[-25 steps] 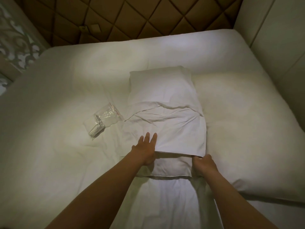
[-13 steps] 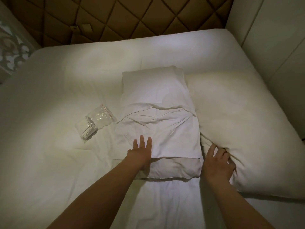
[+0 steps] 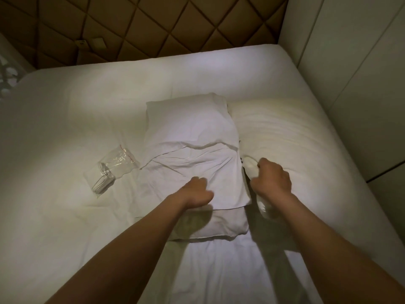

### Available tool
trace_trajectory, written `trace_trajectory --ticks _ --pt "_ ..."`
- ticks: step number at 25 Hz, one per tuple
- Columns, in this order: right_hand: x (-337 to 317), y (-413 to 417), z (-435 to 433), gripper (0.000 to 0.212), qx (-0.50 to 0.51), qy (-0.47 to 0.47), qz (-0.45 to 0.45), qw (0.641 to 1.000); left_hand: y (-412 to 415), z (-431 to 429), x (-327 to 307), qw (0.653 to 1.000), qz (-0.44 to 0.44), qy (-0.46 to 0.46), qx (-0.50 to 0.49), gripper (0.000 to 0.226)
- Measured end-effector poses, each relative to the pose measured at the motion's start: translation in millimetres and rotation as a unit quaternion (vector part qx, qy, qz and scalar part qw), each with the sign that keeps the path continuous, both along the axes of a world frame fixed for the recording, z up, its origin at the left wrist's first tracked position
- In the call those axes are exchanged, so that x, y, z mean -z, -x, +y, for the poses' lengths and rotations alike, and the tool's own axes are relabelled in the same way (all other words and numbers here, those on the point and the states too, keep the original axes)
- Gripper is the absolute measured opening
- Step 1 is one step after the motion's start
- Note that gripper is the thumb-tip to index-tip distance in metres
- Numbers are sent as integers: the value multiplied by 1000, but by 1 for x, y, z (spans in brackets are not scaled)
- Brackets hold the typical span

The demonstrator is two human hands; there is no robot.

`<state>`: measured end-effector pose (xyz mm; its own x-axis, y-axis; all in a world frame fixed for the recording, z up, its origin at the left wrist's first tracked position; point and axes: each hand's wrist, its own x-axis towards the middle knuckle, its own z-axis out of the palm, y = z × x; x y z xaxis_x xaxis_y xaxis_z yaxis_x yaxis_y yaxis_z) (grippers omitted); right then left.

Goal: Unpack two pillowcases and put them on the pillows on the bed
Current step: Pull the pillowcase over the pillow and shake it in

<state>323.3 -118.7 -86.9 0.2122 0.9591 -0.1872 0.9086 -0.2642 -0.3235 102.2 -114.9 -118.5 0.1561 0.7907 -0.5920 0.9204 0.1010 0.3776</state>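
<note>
A white pillow in its case lies lengthwise in the middle of the bed. A loose white pillowcase lies spread over its near half. My left hand rests on the near edge of that pillowcase with fingers curled; whether it grips the cloth I cannot tell. To the right lies a large bare cream pillow. My right hand is shut on that pillow's near left corner, which is bunched up and lifted a little.
An empty clear plastic bag lies on the sheet left of the pillows. The white bed sheet spreads all around. A brown quilted headboard stands at the far side and a pale wall panel runs along the right.
My right hand left the near corner of the loose pillowcase, moved right and closed on the bare pillow's corner, lifting it. My left hand's fingers curled on the pillowcase.
</note>
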Motion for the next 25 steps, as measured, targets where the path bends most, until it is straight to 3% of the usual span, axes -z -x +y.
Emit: trace_trajectory --ticks 1,2,4,6,11,13,16,19,21,23,25 --pt "-15 3 4 27 2 -12 13 1000 -16 2 -14 989 -115 -5 -98 39" --pt "-28 7 7 26 0 -22 25 999 -33 4 -28 951 -231 37 -204 36" --pt "-53 16 10 28 -20 -40 46 998 -62 7 -51 837 -402 177 -326 53" --pt "-75 26 9 28 -37 -56 73 995 -81 9 -67 775 -474 240 -344 67" --pt "-110 48 -6 29 -59 -55 189 979 -82 20 -101 724 -521 245 -379 81" --pt "-115 48 -16 32 -60 -29 248 966 -76 28 -103 755 -484 242 -371 71" --pt "-111 35 -42 10 -84 12 286 954 -81 28 -99 800 -445 243 -320 45" --pt "-96 22 -78 13 -171 80 275 943 -96 16 -79 830 -401 201 -332 61" --pt "-87 15 -97 21 -208 145 252 934 -109 1 -66 871 -336 155 -324 75" --pt "-79 7 -114 26 -219 195 223 930 -127 -16 -67 904 -283 103 -303 73" --pt "-83 -3 -128 24 -194 204 252 926 -142 -31 -79 908 -303 61 -282 62"
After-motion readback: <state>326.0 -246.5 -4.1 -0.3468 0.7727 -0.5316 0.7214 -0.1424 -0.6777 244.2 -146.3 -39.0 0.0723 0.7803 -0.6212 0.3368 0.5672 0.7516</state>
